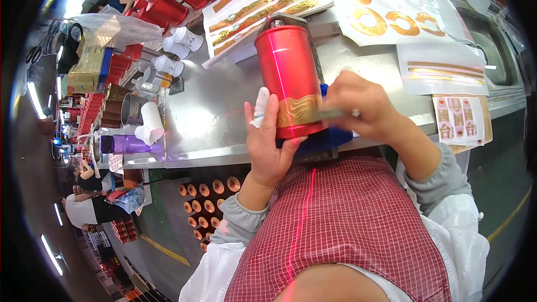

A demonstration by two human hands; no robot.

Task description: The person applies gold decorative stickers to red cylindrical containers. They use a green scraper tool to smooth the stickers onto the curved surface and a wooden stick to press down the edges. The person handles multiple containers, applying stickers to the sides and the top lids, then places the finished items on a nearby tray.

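Note:
A red metallic cylinder (286, 61) lies on a dark stand over the table's near edge, tilted slightly, with a gold wave-patterned band (300, 111) round its near end. My left hand (265, 145) cups the cylinder's lower left side, thumb under the near rim; one finger wears a white wrap. At the band's right side, my right hand (363, 106) is closed, slightly blurred, round a thin flat tool (334, 114) that reaches to the band. Most of that tool is hidden by the fingers. A red laser line runs down the cylinder and my checked apron.
Sheets of gold wave strips (263, 8) and gold ring-shaped stickers (386, 19) lie at the back. Gold line strips (444, 72) and a printed label sheet (460, 118) are on the right. White bottles (187, 39) and a purple bottle (126, 144) stand left. A sink (492, 45) is far right.

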